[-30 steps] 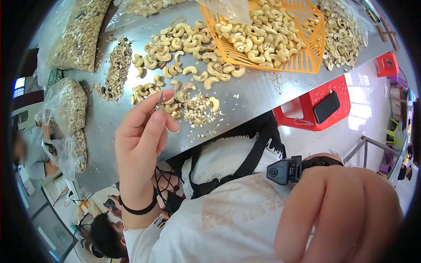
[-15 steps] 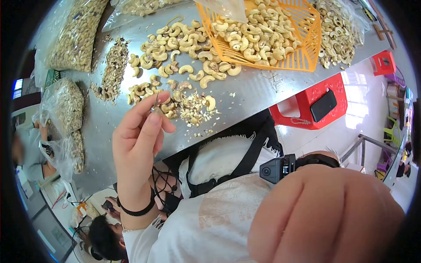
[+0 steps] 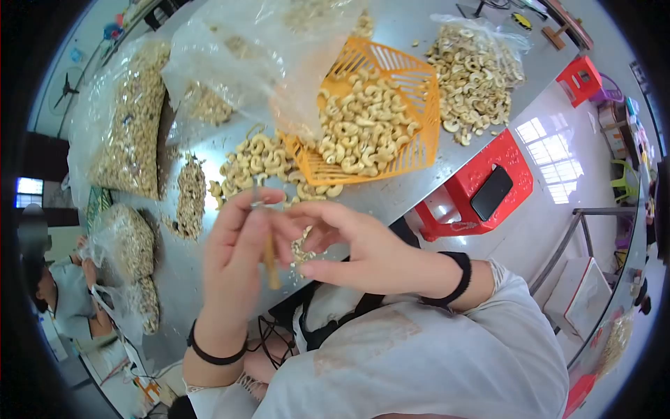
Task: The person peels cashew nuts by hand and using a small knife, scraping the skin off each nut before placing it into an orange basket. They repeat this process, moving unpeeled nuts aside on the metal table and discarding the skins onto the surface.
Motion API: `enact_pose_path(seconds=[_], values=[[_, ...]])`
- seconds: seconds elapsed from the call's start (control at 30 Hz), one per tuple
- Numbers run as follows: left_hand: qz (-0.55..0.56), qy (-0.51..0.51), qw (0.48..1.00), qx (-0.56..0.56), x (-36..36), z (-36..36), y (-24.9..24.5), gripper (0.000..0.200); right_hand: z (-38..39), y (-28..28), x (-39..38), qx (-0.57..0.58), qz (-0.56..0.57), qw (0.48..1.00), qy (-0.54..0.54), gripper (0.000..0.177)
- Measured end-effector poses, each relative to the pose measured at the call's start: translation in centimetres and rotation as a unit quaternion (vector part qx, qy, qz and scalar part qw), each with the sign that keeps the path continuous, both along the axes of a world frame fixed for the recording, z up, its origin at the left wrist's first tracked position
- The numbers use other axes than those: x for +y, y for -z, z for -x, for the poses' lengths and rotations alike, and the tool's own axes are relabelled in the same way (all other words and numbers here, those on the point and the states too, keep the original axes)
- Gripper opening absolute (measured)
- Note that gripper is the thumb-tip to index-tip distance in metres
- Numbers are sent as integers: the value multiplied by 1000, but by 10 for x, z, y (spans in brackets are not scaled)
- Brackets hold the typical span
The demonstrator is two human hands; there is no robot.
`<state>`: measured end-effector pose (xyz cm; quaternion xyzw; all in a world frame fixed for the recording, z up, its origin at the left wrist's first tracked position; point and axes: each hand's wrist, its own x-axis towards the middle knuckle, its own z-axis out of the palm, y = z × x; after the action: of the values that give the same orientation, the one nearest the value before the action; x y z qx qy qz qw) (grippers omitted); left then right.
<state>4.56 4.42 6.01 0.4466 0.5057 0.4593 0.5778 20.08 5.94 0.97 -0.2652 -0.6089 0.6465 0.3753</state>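
At the far left, a person in a grey shirt (image 3: 73, 300) is beside the metal table (image 3: 185, 279). Next are a large plastic bag of nut pieces (image 3: 132, 133) and, below it, a smaller bag (image 3: 129, 241). A narrow heap of brown crumbs (image 3: 190, 199) lies to the right of these. The left hand (image 3: 241, 244) is closed with its fingers around a thin tool with a tan handle (image 3: 271, 262); the tip is blurred. Beyond this hand, loose cashew nuts (image 3: 262, 155) lie on the table. Pale crumbs (image 3: 300, 251) are seen between the hands. The right hand (image 3: 356, 244) is curved, very near the left one, its thumb apart from the forefinger; whether it holds a nut, I cannot tell. Behind it stands an orange slatted basket (image 3: 427, 115) with more cashews (image 3: 366, 122). Farther right are a bag of cashews (image 3: 474, 80) and, below the table edge, a red stool (image 3: 520, 167) bearing a black smartphone (image 3: 492, 192).
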Motion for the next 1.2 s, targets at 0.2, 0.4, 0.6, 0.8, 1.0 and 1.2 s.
enact_pose_path(seconds=[0.2,0.4,0.6,0.8,1.0,1.2], values=[[-62,77,993,61,33,-52,2,22,-6,8,7,214,197,957,-7,40],[-146,120,927,323,91,-55,22,28,-66,16,3,97,219,970,34,24],[-381,243,711,539,129,-83,77,49,-108,25,-3,103,214,956,174,23],[-385,270,692,548,160,-75,99,44,-121,25,1,87,208,954,197,22],[11,194,884,426,183,-62,68,29,-122,26,11,78,207,953,206,22],[170,221,959,55,187,-49,43,28,-124,29,20,88,197,953,211,22]])
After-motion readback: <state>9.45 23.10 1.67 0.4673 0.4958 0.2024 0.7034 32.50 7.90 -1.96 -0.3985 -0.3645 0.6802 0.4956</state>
